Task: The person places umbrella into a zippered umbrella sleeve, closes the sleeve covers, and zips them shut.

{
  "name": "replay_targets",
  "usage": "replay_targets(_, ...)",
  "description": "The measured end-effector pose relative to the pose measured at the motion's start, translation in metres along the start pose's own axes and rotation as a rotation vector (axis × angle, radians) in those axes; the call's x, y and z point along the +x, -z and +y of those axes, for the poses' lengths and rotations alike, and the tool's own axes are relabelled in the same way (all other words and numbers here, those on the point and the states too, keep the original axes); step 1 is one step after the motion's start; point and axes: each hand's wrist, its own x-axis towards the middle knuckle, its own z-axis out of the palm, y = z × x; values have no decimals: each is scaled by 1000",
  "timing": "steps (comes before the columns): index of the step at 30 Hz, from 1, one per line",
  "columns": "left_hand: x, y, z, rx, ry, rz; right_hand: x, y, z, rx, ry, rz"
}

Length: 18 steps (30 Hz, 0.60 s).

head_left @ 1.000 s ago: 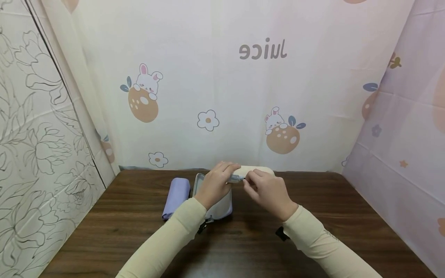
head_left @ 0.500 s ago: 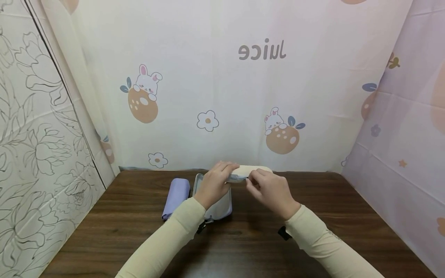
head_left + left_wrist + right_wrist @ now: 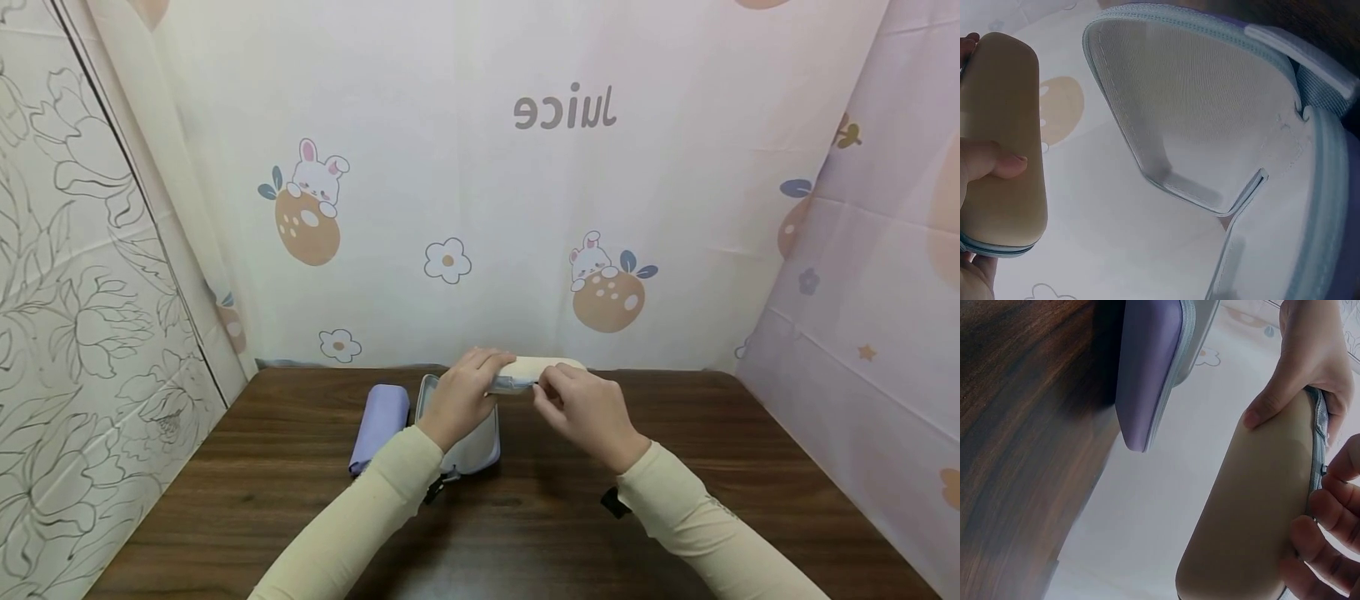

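The cream zippered case [image 3: 1247, 506] was held above the wooden table [image 3: 525, 542], near the open purple case [image 3: 477, 450]; one end was gripped by the left hand [image 3: 459, 402], and the zipper [image 3: 1319, 440] was pinched by the right hand [image 3: 588, 414].

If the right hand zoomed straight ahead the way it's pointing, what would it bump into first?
Most likely the cream zip case: the right hand has its curled fingers right at the zipper. I can't judge how near anything beyond it is.
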Motion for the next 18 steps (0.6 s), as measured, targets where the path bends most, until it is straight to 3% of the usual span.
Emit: replay_targets(18,0,3,-2,3,13,-5,-1,1,4,93,-46,-8)
